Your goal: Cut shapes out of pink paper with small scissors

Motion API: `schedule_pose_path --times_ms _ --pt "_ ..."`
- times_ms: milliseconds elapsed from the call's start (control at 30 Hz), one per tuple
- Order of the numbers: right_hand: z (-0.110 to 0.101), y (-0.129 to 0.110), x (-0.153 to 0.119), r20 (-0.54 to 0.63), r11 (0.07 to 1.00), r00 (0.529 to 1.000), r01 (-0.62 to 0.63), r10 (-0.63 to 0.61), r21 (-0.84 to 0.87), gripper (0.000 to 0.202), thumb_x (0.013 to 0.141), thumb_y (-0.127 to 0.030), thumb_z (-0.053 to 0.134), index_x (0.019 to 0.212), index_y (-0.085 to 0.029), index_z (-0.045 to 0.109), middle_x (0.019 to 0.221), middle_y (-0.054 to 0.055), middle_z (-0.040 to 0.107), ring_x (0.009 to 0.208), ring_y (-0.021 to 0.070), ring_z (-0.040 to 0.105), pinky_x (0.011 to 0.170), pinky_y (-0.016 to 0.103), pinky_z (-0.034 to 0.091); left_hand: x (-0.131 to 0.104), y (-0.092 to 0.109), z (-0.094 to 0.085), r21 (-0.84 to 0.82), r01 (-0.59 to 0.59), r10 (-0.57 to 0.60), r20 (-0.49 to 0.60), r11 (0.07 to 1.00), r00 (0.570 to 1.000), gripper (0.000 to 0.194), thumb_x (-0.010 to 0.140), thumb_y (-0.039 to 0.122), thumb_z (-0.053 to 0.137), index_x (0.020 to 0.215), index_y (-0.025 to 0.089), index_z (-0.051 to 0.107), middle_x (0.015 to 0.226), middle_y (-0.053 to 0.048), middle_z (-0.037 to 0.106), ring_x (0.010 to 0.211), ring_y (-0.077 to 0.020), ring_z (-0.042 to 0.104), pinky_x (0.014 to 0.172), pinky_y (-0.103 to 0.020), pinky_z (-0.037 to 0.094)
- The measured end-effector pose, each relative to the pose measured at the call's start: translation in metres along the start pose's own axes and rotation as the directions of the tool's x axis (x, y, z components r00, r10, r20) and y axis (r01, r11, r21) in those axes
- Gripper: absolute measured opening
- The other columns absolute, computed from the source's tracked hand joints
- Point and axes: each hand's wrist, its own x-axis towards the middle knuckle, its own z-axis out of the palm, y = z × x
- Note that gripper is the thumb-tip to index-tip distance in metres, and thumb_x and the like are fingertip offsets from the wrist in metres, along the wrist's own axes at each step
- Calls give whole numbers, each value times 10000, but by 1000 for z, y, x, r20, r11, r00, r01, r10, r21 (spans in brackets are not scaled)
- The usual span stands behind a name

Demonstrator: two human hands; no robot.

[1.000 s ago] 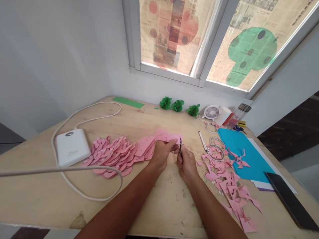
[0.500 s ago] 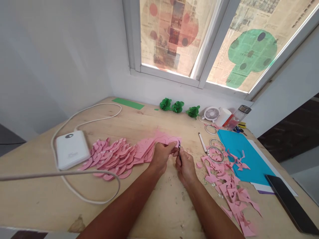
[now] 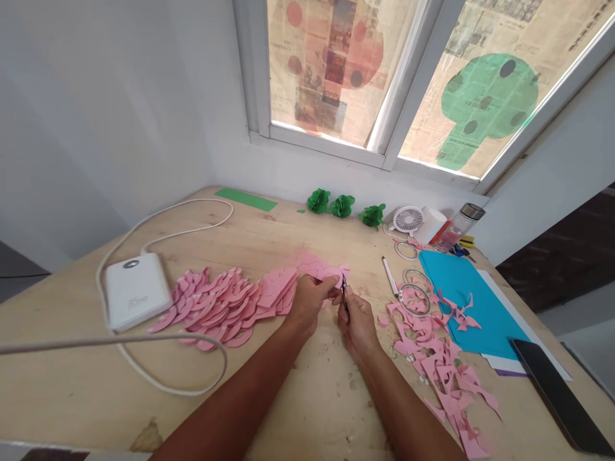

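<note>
My left hand [image 3: 313, 296] is closed on a piece of pink paper [image 3: 331, 275], thumb on top, above the middle of the wooden table. In my right hand [image 3: 356, 317] is a pair of dark scissors [image 3: 344, 293], fingers wrapped round the handles. The blades point away from me and touch the paper's right edge; my fingers partly hide the handles. Left of my left hand lies a row of overlapping pink paper cutouts [image 3: 221, 301]. Pink paper scraps [image 3: 444, 365] are strewn to the right of my right hand.
A white power bank [image 3: 138, 291] with a looping cable [image 3: 163, 384] lies left. Green paper flowers [image 3: 342, 206] stand by the wall. A small fan [image 3: 408, 219], glass bottle [image 3: 461, 224], marker [image 3: 390, 275], blue paper [image 3: 473, 301] and black phone [image 3: 560, 390] are on the right.
The scissors have shifted slightly left against the paper, and the paper's right edge now shows a cut flap. Both hands keep their hold.
</note>
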Motion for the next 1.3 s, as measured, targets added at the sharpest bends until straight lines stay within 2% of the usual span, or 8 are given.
schedule_pose_path --times_ms 500,833,1000,1133,1300 --pt "4 0 -3 -19 1000 1000 -20 20 0 415 697 -555 590 615 -148 570 346 -100 300 320 37 177 351 205 94 4 -4 -1 -55 -18 19 11 998 1000 183 587 269 664 530 108 597 520 -8 562 504 -110 517 591 -259 454" --pt "3 -5 -4 -15 999 999 -29 29 -17 423 686 -564 593 627 -145 579 356 -98 298 329 41 175 353 208 86 4 -1 -2 113 -57 56 11 992 998 194 561 281 654 459 134 579 427 10 520 456 -118 488 528 -241 417" --pt "3 -4 -3 -17 999 999 -34 33 -16 405 685 -547 602 624 -147 578 360 -97 301 332 42 180 355 208 92 5 0 -2 99 -49 50 -9 994 999 177 517 276 676 462 133 587 446 -6 547 480 -137 514 521 -245 415" --pt "4 -4 -4 -25 999 999 -41 41 -15 391 676 -532 615 619 -147 577 365 -97 301 336 41 181 357 207 91 3 1 -1 84 -57 55 25 995 998 179 533 259 665 457 133 563 436 22 504 460 -108 472 528 -238 408" --pt "4 -6 -4 -29 998 998 -48 47 -32 413 659 -558 610 618 -149 575 362 -97 302 330 42 185 354 208 89 5 0 -3 151 -68 64 27 986 998 192 542 256 655 433 139 549 432 24 490 456 -106 457 502 -226 383"
